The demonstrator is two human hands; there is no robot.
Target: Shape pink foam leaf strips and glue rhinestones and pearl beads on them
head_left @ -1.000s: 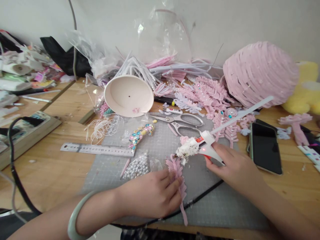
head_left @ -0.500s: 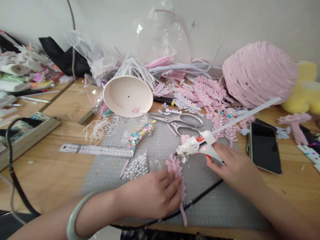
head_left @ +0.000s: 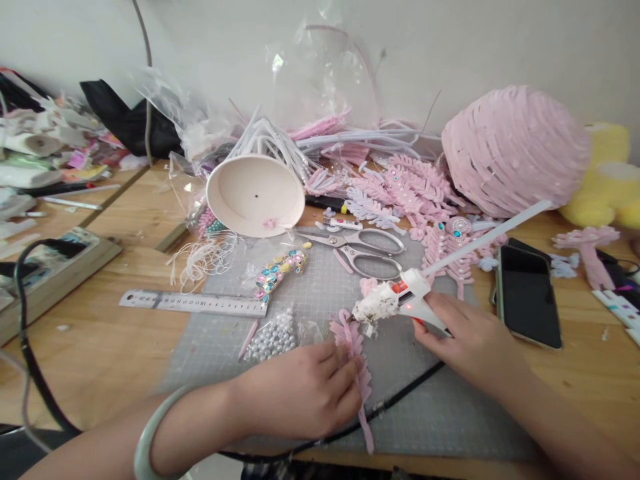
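Note:
My left hand (head_left: 315, 387) is closed on a pink fuzzy leaf-shaped piece (head_left: 366, 380), its fingertips pressing it down on the grey cutting mat (head_left: 220, 373). The stem end of the piece points toward me. In my right hand (head_left: 465, 333) is a white hot glue gun (head_left: 390, 298), gripped by its handle, with a long glue stick (head_left: 490, 237) jutting from the back. The gun's nozzle is at the upper part of the leaf piece; whether it touches is hard to tell. A bag of silvery beads (head_left: 273, 335) lies beside my left hand.
Scissors (head_left: 357, 248), a steel ruler (head_left: 195, 303) and a jewelled strip (head_left: 280, 272) lie on or across the mat. Behind stand a cream oval bowl (head_left: 250, 193) and a pink wrapped ball (head_left: 515, 150). A phone (head_left: 529, 293) lies at right. A black cable (head_left: 400, 397) crosses the mat.
The glue gun has dipped slightly, its nozzle moving a little lower along the leaf piece. My left hand stays on the leaf piece.

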